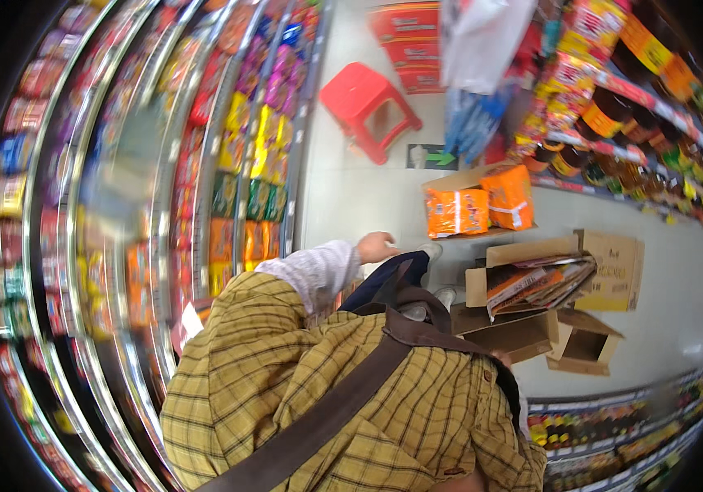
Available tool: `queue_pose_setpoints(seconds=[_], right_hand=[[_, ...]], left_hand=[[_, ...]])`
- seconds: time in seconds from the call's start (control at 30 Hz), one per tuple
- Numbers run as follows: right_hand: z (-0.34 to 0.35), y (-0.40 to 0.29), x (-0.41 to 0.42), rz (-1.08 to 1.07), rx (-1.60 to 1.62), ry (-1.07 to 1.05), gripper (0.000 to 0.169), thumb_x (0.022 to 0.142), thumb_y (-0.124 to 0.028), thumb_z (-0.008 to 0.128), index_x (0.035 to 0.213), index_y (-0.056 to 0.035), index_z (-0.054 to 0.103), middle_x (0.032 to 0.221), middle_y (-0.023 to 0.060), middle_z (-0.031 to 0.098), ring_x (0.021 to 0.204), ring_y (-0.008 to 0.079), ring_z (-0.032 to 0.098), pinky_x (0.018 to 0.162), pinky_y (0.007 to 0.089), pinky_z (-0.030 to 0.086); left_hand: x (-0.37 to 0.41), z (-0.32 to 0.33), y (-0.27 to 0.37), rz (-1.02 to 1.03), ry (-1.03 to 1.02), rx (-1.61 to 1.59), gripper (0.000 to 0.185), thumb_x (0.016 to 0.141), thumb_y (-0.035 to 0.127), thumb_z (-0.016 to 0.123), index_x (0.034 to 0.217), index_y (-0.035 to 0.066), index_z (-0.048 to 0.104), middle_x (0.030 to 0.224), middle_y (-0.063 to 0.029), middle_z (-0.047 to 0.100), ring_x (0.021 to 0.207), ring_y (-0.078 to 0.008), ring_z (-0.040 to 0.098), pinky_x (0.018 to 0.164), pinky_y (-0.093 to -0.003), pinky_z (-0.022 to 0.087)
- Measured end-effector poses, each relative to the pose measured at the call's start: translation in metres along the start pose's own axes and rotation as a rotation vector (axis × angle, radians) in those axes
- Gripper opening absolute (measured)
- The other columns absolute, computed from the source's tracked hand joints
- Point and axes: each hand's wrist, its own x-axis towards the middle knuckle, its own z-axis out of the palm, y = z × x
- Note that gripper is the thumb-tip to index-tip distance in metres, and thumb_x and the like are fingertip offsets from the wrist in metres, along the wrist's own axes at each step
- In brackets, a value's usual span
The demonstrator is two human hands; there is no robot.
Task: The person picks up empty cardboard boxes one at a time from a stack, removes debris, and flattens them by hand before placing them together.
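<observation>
My left hand reaches out from a pale knit cuff under a yellow plaid sleeve, above the floor beside my dark-trousered leg. Its fingers look loosely bent; nothing shows in them, but their inner side is hidden. A bit of skin, apparently my right hand, shows at the edge of an open cardboard box; the shirt and a dark apron hide the rest. Ahead, orange plastic packs stand in a low cardboard tray. An open carton holds flattened cardboard right of my feet.
Shelves of packaged goods run along the left. A red plastic stool stands on the pale floor ahead, near red cartons. Shelves of bottles are at upper right, more shelving at lower right. Another open box lies right.
</observation>
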Motion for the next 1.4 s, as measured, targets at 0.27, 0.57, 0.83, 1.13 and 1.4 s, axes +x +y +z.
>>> queue_pose_setpoints(seconds=[0.27, 0.57, 0.83, 1.13, 1.4], right_hand=[[-0.078, -0.115, 0.044, 0.241, 0.131, -0.156, 0.011, 0.084, -0.009, 0.059, 0.089, 0.0006, 0.06, 0.071, 0.0055, 0.057, 0.063, 0.0148, 0.053, 0.063, 0.032, 0.048], [-0.104, -0.203, 0.106, 0.397, 0.479, -0.106, 0.019, 0.087, -0.008, 0.055, 0.103, 0.0005, 0.056, 0.077, 0.0033, 0.057, 0.066, 0.0182, 0.057, 0.058, 0.0309, 0.049], [-0.045, -0.401, 0.09, 0.292, 0.13, -0.281, 0.033, 0.093, -0.023, 0.055, 0.122, -0.0065, 0.054, 0.094, 0.0076, 0.064, 0.083, 0.0203, 0.065, 0.055, 0.0298, 0.051], [0.042, -0.426, 0.002, -0.002, -0.025, -0.293, 0.023, 0.088, -0.018, 0.06, 0.101, 0.0011, 0.061, 0.078, 0.0097, 0.062, 0.069, 0.0169, 0.058, 0.059, 0.0306, 0.045], [0.029, -0.252, -0.018, 0.336, 0.009, -0.231, 0.024, 0.087, -0.024, 0.057, 0.089, -0.0002, 0.063, 0.077, 0.0127, 0.061, 0.066, 0.0192, 0.058, 0.058, 0.0328, 0.045]], left_hand=[[-0.138, 0.093, -0.155, -0.269, 0.241, -0.426, 0.044, 0.076, 0.039, 0.068, 0.1, 0.002, 0.068, 0.095, -0.0157, 0.068, 0.087, -0.0263, 0.064, 0.08, -0.0362, 0.05], [-0.22, 0.094, -0.136, -0.127, 0.384, -0.705, 0.041, 0.083, 0.031, 0.066, 0.112, 0.001, 0.061, 0.09, -0.0107, 0.068, 0.079, -0.0178, 0.064, 0.067, -0.0311, 0.051], [-0.293, 0.032, -0.138, 0.107, 0.563, -0.728, 0.04, 0.085, 0.024, 0.065, 0.117, 0.001, 0.057, 0.096, -0.0136, 0.066, 0.082, -0.0197, 0.064, 0.071, -0.0308, 0.051], [-0.354, 0.029, -0.17, 0.301, 0.653, -0.607, 0.038, 0.082, 0.029, 0.065, 0.111, 0.005, 0.061, 0.096, -0.0141, 0.067, 0.082, -0.0267, 0.066, 0.071, -0.0364, 0.052], [-0.404, 0.003, -0.172, 0.458, 0.911, -0.51, 0.033, 0.081, 0.021, 0.066, 0.108, 0.003, 0.061, 0.097, -0.0152, 0.065, 0.085, -0.0296, 0.064, 0.073, -0.0367, 0.051]])
